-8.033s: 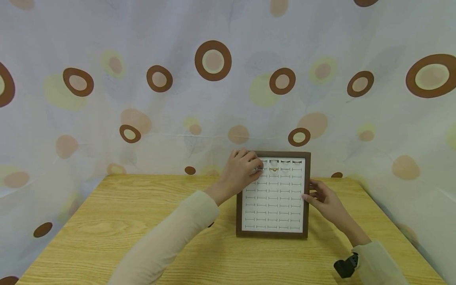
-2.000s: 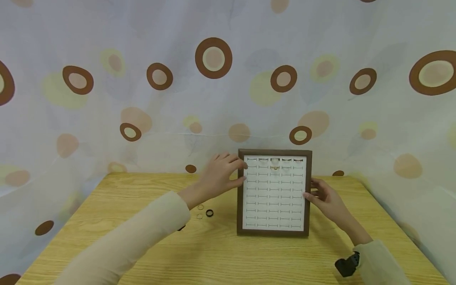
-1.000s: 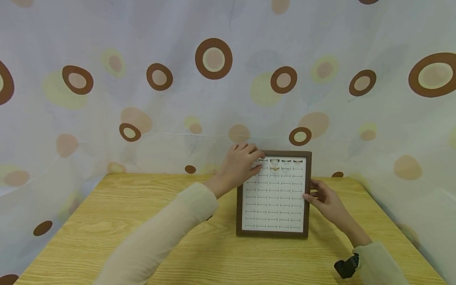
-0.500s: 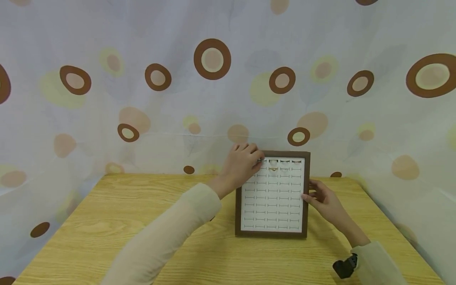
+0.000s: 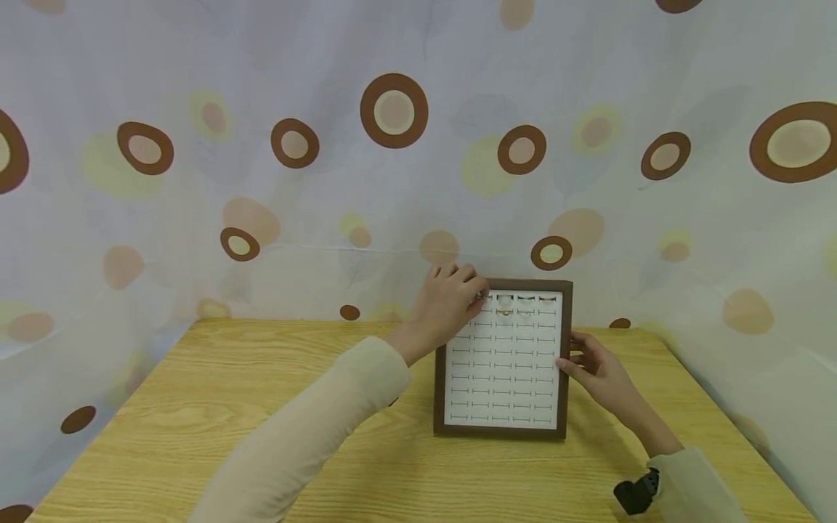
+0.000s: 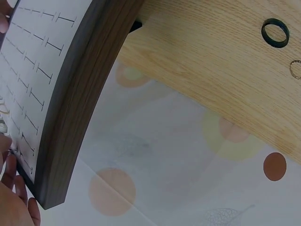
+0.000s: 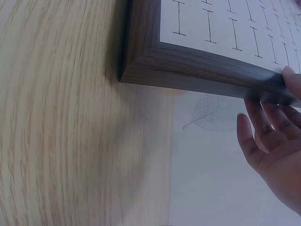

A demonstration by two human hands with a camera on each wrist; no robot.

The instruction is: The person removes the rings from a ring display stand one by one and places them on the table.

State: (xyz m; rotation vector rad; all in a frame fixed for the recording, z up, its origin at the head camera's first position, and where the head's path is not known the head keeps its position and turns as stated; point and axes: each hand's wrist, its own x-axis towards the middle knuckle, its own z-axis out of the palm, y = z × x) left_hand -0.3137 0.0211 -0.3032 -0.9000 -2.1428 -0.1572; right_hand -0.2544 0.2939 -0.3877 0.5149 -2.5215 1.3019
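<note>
A ring display board [image 5: 500,378] with a brown wood frame and rows of slots in a white pad stands upright on the table. My left hand [image 5: 442,305] reaches over its upper left part, thumb and fingers pinching a ring at the top row's second slot; the ring is mostly covered by the fingers. My right hand [image 5: 600,370] grips the right side of the frame, its thumb on the front edge and the other fingers behind. Other rings sit in the top row, and a gold ring [image 5: 504,313] and a silver ring [image 5: 525,313] in the second.
In the left wrist view, a dark ring [image 6: 277,44] and a thin patterned ring [image 6: 291,69] lie on the wooden table, left of the board. A patterned cloth [image 5: 314,218] hangs behind the table. My right wrist wears a black device [image 5: 633,497].
My left hand, left of the board two seconds ago, has moved right and up onto the top row and closed on a ring. Eight seconds ago it was at the second row. The right hand stays.
</note>
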